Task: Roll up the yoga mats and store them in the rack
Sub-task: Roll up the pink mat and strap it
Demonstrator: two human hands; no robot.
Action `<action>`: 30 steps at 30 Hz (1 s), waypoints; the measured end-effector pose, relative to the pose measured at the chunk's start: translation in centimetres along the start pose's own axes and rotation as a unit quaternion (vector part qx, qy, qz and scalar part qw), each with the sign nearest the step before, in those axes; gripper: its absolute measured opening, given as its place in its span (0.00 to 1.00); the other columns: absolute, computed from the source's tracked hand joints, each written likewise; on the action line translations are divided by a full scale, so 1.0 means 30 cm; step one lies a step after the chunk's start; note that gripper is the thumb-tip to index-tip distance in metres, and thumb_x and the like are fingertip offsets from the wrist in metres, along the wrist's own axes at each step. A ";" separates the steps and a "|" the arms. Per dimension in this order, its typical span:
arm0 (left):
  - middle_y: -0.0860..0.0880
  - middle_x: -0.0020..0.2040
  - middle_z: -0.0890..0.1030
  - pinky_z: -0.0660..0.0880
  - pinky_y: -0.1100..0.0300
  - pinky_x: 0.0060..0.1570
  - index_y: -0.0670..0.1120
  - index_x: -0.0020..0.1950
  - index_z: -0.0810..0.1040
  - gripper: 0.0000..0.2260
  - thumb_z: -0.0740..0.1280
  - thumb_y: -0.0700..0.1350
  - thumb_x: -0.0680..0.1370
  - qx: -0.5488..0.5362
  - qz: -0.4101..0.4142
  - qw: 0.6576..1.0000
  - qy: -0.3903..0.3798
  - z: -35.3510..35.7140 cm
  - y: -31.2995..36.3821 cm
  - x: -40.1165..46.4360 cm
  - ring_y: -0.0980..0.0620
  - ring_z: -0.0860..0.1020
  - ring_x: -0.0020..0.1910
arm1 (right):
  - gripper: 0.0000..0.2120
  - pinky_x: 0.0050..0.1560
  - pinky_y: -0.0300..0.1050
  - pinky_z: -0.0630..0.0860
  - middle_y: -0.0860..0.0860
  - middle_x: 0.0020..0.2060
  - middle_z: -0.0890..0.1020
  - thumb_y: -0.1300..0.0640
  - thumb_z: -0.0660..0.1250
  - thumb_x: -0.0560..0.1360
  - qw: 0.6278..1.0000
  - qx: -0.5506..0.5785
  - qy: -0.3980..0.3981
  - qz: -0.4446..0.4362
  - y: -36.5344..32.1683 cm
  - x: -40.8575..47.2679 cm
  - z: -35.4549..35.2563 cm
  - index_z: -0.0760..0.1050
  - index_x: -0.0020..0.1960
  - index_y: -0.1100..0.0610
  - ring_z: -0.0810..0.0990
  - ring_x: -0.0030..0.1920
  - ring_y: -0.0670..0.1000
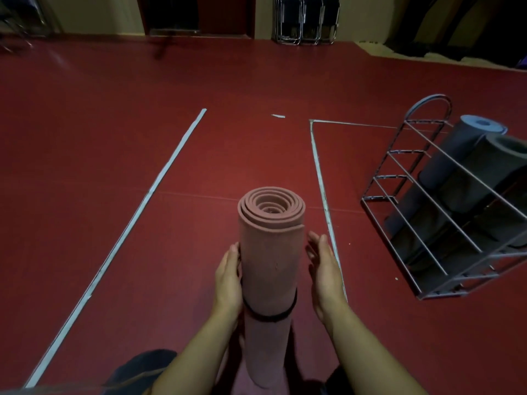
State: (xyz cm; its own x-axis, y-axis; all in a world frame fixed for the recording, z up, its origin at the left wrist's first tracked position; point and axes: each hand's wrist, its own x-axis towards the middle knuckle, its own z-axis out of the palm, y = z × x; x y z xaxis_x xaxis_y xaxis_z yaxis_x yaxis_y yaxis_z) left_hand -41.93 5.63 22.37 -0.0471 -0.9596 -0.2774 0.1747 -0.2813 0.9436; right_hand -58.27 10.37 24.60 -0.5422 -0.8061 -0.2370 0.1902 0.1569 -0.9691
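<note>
Room: dim studio with a dark red floor [114, 166]; white tape lines [159, 178] mark out mat-sized lanes, and folded chairs [306, 21] lean on the far wall.
Mat: one pink mat [269, 266], fully rolled, stands upright on the floor between the person's knees, its spiral end facing up.
Band: one black band [271, 316] circles the roll about halfway down, likely there to stop it unwinding.
Left hand: left hand [228, 280] lies flat against the roll's left side, fingers straight and together, pressing rather than curling round.
Right hand: right hand [325, 272] is just beside the roll's right side, fingers straight and together; whether it touches the mat I cannot tell.
Why held so: both palms appear to steady the standing roll and square it up before it is lifted.
Rack: one wire rack [422, 201] stands on the floor to the right, well apart from the pink mat.
Stored mats: two dark rolled mats [467, 155] show plainly in the rack, leaning; lower dark shapes may be more, too murky to count.
Progress: rolling looks done for this mat; carrying it to the rack is still to do.
</note>
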 end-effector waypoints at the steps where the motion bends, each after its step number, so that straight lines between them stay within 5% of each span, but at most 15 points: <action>1: 0.53 0.72 0.76 0.68 0.49 0.74 0.50 0.75 0.74 0.26 0.57 0.64 0.84 -0.006 -0.015 1.000 0.001 0.015 0.011 0.018 0.52 0.73 0.71 | 0.30 0.65 0.47 0.68 0.42 0.70 0.76 0.27 0.53 0.77 1.000 -0.002 -0.030 0.004 -0.033 0.012 0.017 0.74 0.71 0.41 0.73 0.70 0.45; 4: 0.56 0.76 0.72 0.65 0.44 0.76 0.57 0.77 0.71 0.45 0.52 0.83 0.70 0.039 -0.049 0.998 0.014 0.065 0.031 0.081 0.53 0.70 0.75 | 0.39 0.70 0.55 0.72 0.39 0.71 0.75 0.18 0.54 0.70 0.996 -0.033 -0.081 0.001 -0.085 0.067 0.077 0.70 0.75 0.37 0.73 0.71 0.44; 8: 0.58 0.76 0.72 0.62 0.39 0.76 0.68 0.74 0.71 0.44 0.45 0.87 0.65 0.093 -0.049 0.994 -0.002 0.137 0.067 0.200 0.50 0.65 0.79 | 0.41 0.76 0.63 0.64 0.37 0.75 0.70 0.14 0.54 0.66 0.995 -0.073 -0.066 -0.009 -0.107 0.176 0.121 0.65 0.75 0.31 0.65 0.77 0.47; 10: 0.54 0.71 0.78 0.68 0.38 0.72 0.65 0.69 0.77 0.45 0.46 0.87 0.64 0.100 -0.052 0.994 0.009 0.180 0.108 0.260 0.48 0.71 0.74 | 0.44 0.72 0.63 0.69 0.41 0.72 0.72 0.13 0.56 0.64 0.996 -0.072 -0.057 0.007 -0.130 0.235 0.129 0.68 0.73 0.35 0.70 0.74 0.50; 14: 0.52 0.54 0.86 0.79 0.42 0.58 0.55 0.60 0.82 0.44 0.52 0.86 0.65 0.117 -0.053 0.992 0.001 0.264 0.167 0.357 0.47 0.84 0.55 | 0.52 0.65 0.59 0.77 0.47 0.63 0.80 0.13 0.61 0.58 0.997 -0.041 -0.053 0.034 -0.190 0.360 0.143 0.70 0.71 0.45 0.81 0.63 0.51; 18: 0.54 0.56 0.86 0.79 0.40 0.58 0.58 0.63 0.81 0.42 0.54 0.86 0.65 0.096 -0.075 0.992 -0.012 0.332 0.264 0.362 0.49 0.84 0.55 | 0.57 0.67 0.60 0.75 0.47 0.65 0.78 0.11 0.56 0.55 0.996 -0.051 -0.054 0.051 -0.297 0.386 0.138 0.64 0.72 0.46 0.79 0.64 0.51; 23: 0.61 0.50 0.84 0.78 0.51 0.50 0.57 0.61 0.83 0.26 0.58 0.72 0.77 0.081 -0.083 0.991 -0.062 0.472 0.636 0.297 0.67 0.82 0.43 | 0.51 0.68 0.60 0.74 0.49 0.66 0.77 0.13 0.59 0.57 0.998 -0.033 -0.041 0.040 -0.632 0.378 0.127 0.65 0.69 0.45 0.78 0.65 0.52; 27: 0.62 0.49 0.82 0.72 0.54 0.41 0.60 0.61 0.80 0.21 0.63 0.70 0.77 0.096 -0.106 0.984 -0.107 0.614 1.018 0.234 0.60 0.77 0.48 | 0.57 0.70 0.60 0.73 0.50 0.69 0.76 0.14 0.66 0.51 0.999 -0.022 -0.029 0.030 -0.985 0.355 0.119 0.65 0.73 0.42 0.77 0.67 0.53; 30: 0.62 0.54 0.81 0.74 0.54 0.43 0.59 0.65 0.79 0.20 0.65 0.66 0.78 0.074 -0.089 0.988 -0.098 0.714 1.257 0.168 0.62 0.76 0.50 | 0.54 0.73 0.59 0.71 0.50 0.70 0.77 0.19 0.71 0.56 1.000 0.008 -0.018 0.001 -1.258 0.307 0.104 0.67 0.75 0.45 0.76 0.69 0.50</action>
State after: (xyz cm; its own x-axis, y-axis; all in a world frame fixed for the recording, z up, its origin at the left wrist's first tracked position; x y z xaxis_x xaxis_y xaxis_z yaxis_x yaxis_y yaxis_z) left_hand -56.64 -9.90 60.44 -0.2557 -0.8731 -0.4150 0.0005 -0.4294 0.9031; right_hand -67.89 -4.75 59.20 -0.5117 -0.8260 -0.2363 0.2049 0.1497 -0.9673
